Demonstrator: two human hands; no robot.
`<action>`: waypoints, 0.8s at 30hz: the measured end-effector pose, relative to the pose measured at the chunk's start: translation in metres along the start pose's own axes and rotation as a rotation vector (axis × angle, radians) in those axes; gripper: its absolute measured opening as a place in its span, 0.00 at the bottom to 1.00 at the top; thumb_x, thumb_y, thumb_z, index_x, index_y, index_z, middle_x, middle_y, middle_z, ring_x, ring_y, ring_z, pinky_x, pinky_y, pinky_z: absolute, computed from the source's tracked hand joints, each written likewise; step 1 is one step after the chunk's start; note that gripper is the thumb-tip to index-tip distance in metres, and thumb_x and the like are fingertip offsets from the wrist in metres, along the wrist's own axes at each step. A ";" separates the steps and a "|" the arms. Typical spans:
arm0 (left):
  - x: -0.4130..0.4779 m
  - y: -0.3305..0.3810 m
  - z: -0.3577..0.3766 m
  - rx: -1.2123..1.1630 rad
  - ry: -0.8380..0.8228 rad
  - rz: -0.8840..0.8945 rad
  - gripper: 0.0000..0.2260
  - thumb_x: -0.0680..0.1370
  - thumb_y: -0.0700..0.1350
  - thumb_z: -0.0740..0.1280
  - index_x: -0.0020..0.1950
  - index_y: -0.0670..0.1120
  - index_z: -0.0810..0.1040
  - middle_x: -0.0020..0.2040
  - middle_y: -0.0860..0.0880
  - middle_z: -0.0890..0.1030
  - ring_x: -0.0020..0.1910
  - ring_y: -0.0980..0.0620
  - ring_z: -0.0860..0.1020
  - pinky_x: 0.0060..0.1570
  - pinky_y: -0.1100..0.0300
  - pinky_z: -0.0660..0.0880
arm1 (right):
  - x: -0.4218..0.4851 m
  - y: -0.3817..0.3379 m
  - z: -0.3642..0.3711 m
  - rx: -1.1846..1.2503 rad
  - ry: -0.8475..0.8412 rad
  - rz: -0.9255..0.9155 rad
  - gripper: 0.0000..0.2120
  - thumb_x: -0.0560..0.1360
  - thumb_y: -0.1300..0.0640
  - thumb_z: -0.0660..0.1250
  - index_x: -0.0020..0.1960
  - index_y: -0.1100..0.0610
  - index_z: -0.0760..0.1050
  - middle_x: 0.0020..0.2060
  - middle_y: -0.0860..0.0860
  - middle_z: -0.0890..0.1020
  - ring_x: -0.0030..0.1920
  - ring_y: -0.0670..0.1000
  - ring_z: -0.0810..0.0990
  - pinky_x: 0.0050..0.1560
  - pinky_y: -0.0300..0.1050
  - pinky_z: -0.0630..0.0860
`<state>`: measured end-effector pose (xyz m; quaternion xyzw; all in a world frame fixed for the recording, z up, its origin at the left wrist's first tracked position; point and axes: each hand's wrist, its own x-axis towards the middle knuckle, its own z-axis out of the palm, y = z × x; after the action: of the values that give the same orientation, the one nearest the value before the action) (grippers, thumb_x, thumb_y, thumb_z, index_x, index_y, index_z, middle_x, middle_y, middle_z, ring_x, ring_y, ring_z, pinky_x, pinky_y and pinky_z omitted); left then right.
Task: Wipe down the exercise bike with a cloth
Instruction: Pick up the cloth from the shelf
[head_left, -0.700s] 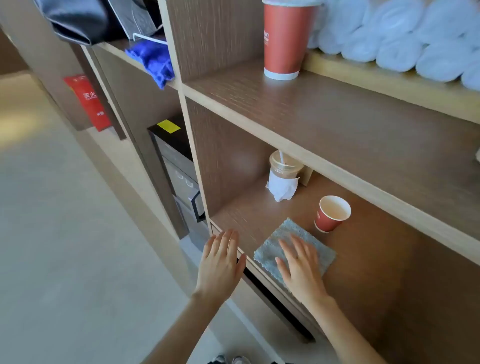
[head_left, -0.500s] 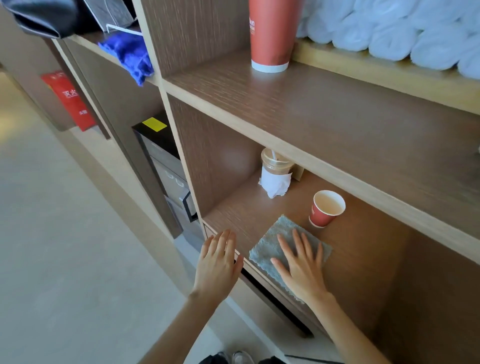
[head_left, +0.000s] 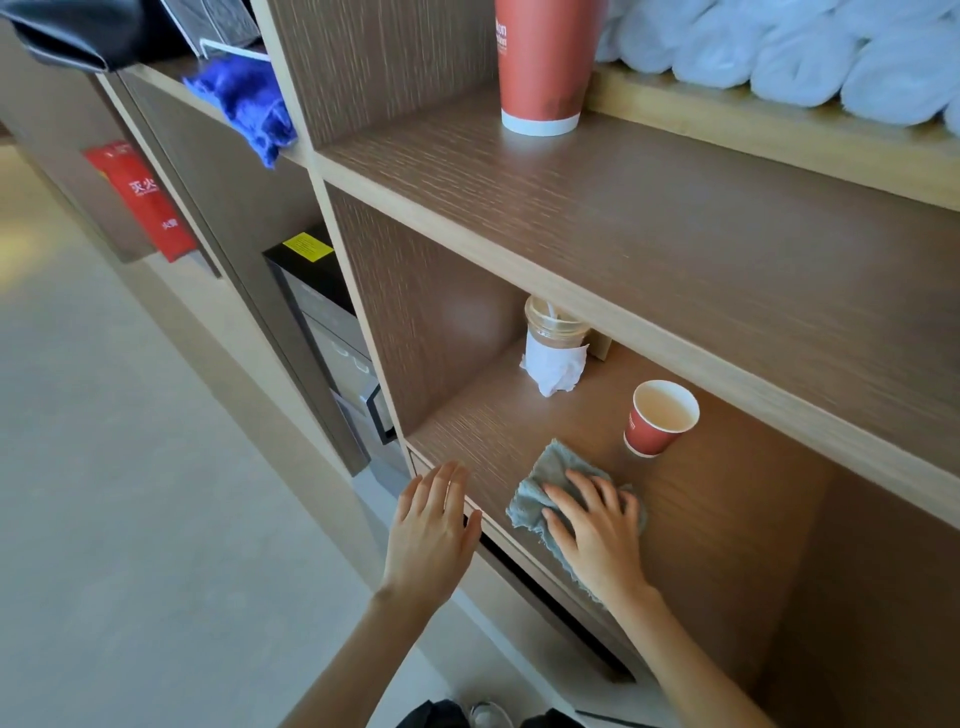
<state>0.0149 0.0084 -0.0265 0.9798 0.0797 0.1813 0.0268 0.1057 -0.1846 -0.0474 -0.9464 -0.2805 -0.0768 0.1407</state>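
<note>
A grey-blue cloth (head_left: 540, 483) lies bunched on the lower wooden shelf (head_left: 478, 436), near its front edge. My right hand (head_left: 597, 530) rests on top of it with the fingers curled, gathering the fabric under the palm. My left hand (head_left: 431, 535) hovers flat and open just left of the cloth, in front of the shelf's front edge, holding nothing. No exercise bike is in view.
A small red paper cup (head_left: 657, 421) with liquid stands just behind the cloth. A plastic cup wrapped in tissue (head_left: 553, 343) sits at the back. A tall red cup (head_left: 543, 67) and rolled white towels (head_left: 779, 57) are above. A black appliance (head_left: 322, 322) stands to the left.
My right hand's fingers have curled, and the cloth has gone from lying flat to bunched under the hand. My left hand has stayed open beside the shelf edge.
</note>
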 end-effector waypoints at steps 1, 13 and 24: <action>-0.001 -0.001 0.000 0.001 0.000 -0.005 0.23 0.70 0.50 0.74 0.62 0.42 0.77 0.60 0.44 0.79 0.58 0.44 0.78 0.59 0.49 0.73 | 0.001 -0.001 0.001 0.016 0.026 -0.016 0.13 0.73 0.48 0.62 0.53 0.47 0.81 0.53 0.51 0.82 0.51 0.56 0.79 0.51 0.58 0.74; -0.026 -0.044 -0.029 0.079 0.039 -0.167 0.23 0.70 0.47 0.75 0.61 0.39 0.78 0.59 0.42 0.80 0.57 0.42 0.79 0.58 0.45 0.74 | 0.036 -0.064 -0.005 0.318 0.312 -0.286 0.11 0.69 0.60 0.70 0.51 0.55 0.82 0.44 0.50 0.82 0.40 0.54 0.79 0.39 0.47 0.76; -0.104 -0.113 -0.120 0.258 0.181 -0.624 0.21 0.72 0.44 0.73 0.62 0.36 0.76 0.60 0.40 0.79 0.59 0.40 0.78 0.59 0.45 0.74 | 0.076 -0.225 -0.028 0.598 0.287 -0.792 0.09 0.71 0.60 0.70 0.51 0.60 0.81 0.46 0.54 0.82 0.43 0.56 0.80 0.43 0.52 0.78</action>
<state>-0.1408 0.1054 0.0401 0.8834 0.3999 0.2391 -0.0504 0.0427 0.0257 0.0467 -0.6659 -0.6048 -0.1697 0.4025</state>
